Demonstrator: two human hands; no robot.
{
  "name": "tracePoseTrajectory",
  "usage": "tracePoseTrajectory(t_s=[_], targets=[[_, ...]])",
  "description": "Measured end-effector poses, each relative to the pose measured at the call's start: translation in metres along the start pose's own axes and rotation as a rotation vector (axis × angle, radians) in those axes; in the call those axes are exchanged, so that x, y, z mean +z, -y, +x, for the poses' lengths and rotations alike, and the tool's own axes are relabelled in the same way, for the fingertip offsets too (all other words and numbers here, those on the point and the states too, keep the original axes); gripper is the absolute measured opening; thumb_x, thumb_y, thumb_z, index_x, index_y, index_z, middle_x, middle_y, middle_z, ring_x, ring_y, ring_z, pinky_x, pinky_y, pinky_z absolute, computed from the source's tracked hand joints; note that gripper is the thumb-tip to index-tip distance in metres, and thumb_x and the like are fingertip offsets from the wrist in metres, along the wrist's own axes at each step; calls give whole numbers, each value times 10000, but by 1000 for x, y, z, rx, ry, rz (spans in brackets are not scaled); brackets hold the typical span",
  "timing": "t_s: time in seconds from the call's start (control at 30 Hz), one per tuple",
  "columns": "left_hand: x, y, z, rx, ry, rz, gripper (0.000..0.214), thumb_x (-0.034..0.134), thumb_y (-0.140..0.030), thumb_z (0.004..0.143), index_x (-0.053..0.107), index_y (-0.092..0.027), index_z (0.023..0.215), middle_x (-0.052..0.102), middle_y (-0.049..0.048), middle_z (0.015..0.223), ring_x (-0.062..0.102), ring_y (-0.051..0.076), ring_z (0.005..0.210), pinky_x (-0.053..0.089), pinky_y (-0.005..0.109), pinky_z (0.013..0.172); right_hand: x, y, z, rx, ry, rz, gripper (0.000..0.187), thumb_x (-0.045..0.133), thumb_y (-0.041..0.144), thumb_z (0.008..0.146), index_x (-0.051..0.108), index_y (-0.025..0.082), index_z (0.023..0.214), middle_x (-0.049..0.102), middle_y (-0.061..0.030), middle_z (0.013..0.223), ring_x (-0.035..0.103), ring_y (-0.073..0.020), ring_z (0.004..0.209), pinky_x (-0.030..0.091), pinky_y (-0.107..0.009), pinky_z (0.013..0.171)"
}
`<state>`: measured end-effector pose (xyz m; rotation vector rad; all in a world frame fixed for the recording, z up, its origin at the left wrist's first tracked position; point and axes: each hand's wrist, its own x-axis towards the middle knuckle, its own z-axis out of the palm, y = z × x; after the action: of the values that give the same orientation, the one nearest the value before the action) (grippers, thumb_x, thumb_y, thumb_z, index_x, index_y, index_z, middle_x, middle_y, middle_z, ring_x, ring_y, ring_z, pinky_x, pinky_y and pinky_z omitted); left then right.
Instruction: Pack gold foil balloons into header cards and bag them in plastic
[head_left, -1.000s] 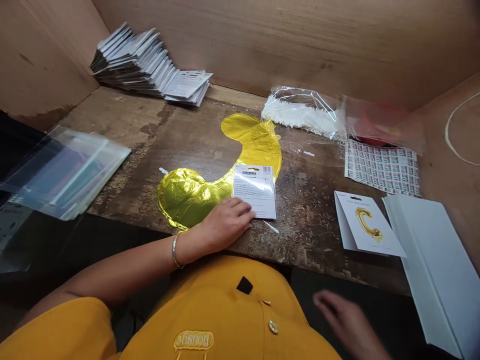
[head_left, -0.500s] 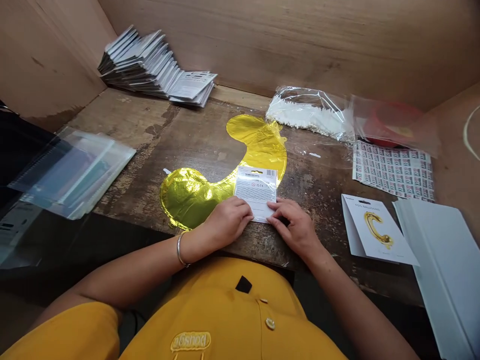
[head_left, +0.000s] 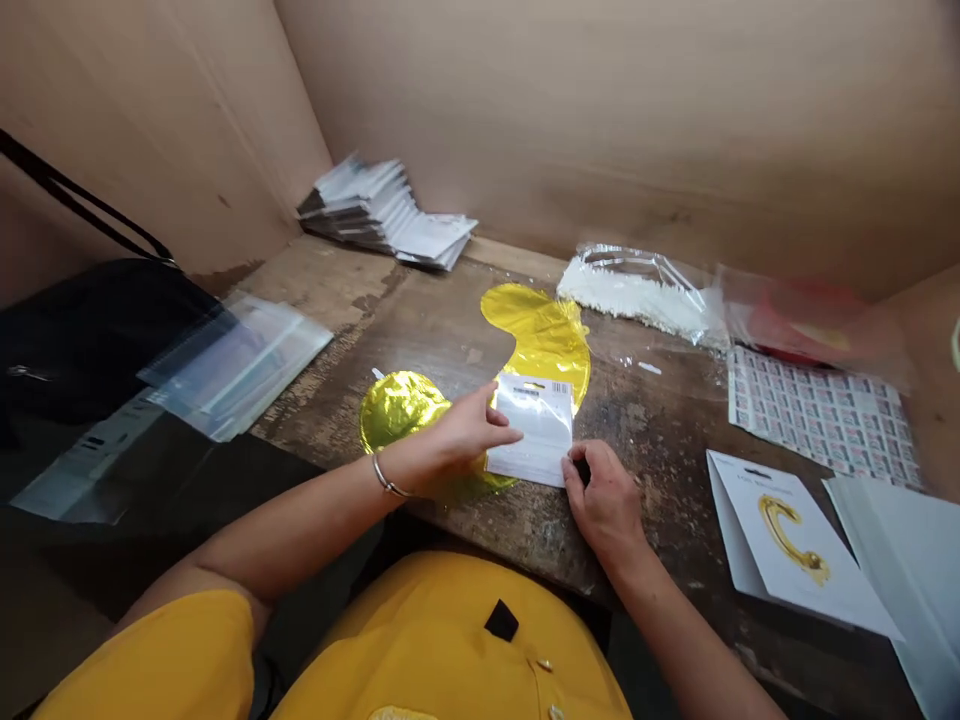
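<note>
A white packaging card (head_left: pixel 531 430) with a hang hole and barcode lies back side up, a glossy clear sleeve apparently over it. Pinched at its lower right corner, it is held by my right hand (head_left: pixel 606 500). My left hand (head_left: pixel 469 432) is at the card's left edge, thumb stretched over the surface and apart from the bent index finger; its other fingers are hidden. Under the card and my left forearm spreads a flat, curved gold foil balloon (head_left: pixel 546 330).
Stacked packs (head_left: pixel 390 215) stand at the back left; clear sleeves (head_left: pixel 255 360) lie left. Behind are a bag of white sticks (head_left: pixel 637 295) and a red object (head_left: pixel 802 315) under plastic. To the right lie a sticker sheet (head_left: pixel 825 415), a folded balloon card (head_left: pixel 787 540) and white cards (head_left: pixel 915 560).
My left hand has moved from the card's lower left corner up along its left side, and its thumb has stretched out. My right hand stays at the lower right corner. The view has shifted.
</note>
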<state>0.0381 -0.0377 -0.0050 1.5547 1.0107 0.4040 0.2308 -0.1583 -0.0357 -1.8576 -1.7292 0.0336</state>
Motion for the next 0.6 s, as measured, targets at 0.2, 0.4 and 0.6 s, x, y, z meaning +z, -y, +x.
tracePoseTrajectory(t_s=[0.2, 0.4, 0.6], targets=[[9, 1, 1, -30, -235, -393, 1046, 830, -276, 638, 252, -162, 1502, 506, 184, 1321, 620, 205, 980, 510, 293, 810, 6, -7, -1, -23, -29, 56, 117, 465, 289, 885, 534, 224, 818, 612, -26, 763, 601, -182, 677, 478, -292, 615], [10, 2, 2, -28, 32, -639, 888, 881, -400, 542, 521, -100, 1297, 676, 108, 933, 657, 198, 754, 521, 311, 693, -4, -5, 3, 171, -126, 240, 320, 590, 440, 817, 590, 216, 1044, 674, -98, 999, 644, -257, 857, 540, -404, 758], [-12, -2, -13, 229, -10, -409, 696, 724, -486, 754, 517, -98, 1293, 664, 176, 1054, 657, 270, 956, 531, 430, 837, -25, 20, 17, 497, 271, 931, 512, 605, 589, 811, 651, 178, 1114, 732, -115, 943, 665, -237, 667, 555, -353, 569]])
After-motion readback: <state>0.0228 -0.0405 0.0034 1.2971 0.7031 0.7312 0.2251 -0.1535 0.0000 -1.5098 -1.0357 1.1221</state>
